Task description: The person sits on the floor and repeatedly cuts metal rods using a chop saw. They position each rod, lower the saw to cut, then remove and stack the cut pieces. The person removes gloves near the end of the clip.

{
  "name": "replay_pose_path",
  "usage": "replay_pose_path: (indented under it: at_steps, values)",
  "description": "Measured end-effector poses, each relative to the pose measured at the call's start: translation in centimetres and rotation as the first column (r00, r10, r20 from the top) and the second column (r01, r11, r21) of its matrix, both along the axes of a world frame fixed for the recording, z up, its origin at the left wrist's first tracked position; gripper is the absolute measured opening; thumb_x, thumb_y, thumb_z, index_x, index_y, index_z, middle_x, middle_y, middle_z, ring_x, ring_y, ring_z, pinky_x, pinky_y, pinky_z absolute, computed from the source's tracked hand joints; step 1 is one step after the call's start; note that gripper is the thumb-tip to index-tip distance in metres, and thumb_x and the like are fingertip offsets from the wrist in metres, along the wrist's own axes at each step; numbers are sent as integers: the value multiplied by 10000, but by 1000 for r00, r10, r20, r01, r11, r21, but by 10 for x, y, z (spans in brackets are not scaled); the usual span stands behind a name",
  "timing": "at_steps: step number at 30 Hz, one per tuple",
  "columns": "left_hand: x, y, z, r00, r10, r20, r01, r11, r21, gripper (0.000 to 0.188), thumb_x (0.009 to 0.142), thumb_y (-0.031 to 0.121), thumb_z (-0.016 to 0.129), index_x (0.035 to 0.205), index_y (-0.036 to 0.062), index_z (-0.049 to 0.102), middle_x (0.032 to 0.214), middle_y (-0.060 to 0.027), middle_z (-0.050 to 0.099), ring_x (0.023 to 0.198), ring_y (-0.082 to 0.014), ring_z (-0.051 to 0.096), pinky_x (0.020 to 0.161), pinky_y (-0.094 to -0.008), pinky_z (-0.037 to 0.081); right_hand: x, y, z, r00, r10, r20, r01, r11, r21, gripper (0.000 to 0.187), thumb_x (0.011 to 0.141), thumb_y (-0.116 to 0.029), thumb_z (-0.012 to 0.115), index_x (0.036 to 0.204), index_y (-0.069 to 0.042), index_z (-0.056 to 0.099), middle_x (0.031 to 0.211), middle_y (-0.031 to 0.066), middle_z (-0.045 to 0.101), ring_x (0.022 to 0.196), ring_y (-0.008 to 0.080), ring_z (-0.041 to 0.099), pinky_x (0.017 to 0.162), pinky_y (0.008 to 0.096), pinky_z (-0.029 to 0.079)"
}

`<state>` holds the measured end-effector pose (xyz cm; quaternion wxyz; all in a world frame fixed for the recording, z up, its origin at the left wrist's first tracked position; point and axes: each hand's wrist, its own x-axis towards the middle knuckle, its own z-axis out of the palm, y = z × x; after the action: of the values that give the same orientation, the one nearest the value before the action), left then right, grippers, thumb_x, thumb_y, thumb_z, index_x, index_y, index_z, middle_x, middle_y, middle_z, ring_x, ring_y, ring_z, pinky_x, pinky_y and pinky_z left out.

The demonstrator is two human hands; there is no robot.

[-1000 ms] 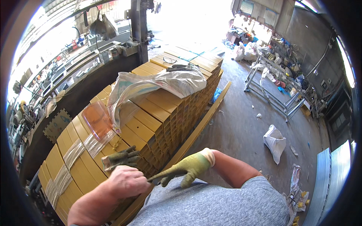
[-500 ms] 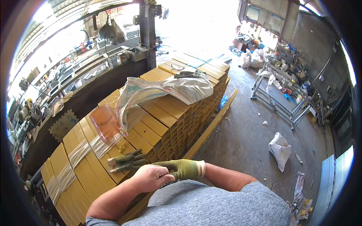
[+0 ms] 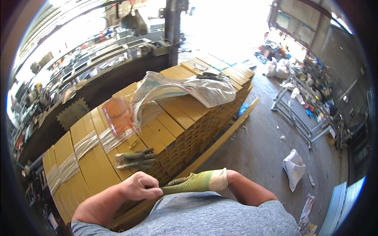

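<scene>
My bare left hand [image 3: 142, 187] is closed on the finger end of the green work glove [image 3: 201, 181] worn on my right hand [image 3: 189, 184]. The glove is drawn out long toward the left hand, its pale cuff around the right wrist. Inside it, my right fingers point left, stretched out, partly hidden by the fabric. Just beyond my left hand, a second green glove [image 3: 136, 159] lies palm-flat on the stacked yellow-brown rectangular tubes [image 3: 86, 157], with nothing in it.
On the stack lie a translucent orange plastic sheet [image 3: 118, 115], a crumpled white sack [image 3: 189, 91] and clear wrapping bands. A long tube [image 3: 220, 135] runs along the stack's right side. Across the floor are a white bag [image 3: 294, 169], a metal frame [image 3: 301, 118] and heaped bags.
Both hands have moved apart a little, the left hand leftward and the right forearm rightward, stretching the glove between them. The whole view has shifted slightly.
</scene>
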<state>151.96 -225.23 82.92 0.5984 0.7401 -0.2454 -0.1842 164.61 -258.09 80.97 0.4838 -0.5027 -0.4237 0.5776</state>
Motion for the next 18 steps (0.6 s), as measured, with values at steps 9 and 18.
replay_pose_path:
  at_steps: [9,18]
  values:
    - [6,13,-54,886,282,368,-400,865,302,531,1007,564,948,1050,83,727,946,-103,728,888,-362,732,812,-474,599,-9,58,-10,806,-523,-277,422,836,-352,541,1288,-407,609,1706,-68,666,1564,76,778,1451,173,718,1237,343,560]
    - [-26,14,-45,795,226,563,-394,898,197,333,1104,401,844,972,98,803,923,-157,772,931,-439,769,775,-547,608,-36,92,6,849,-482,-216,334,807,-487,475,1244,-418,675,1555,-70,766,1394,50,804,1320,138,722,1123,310,552]
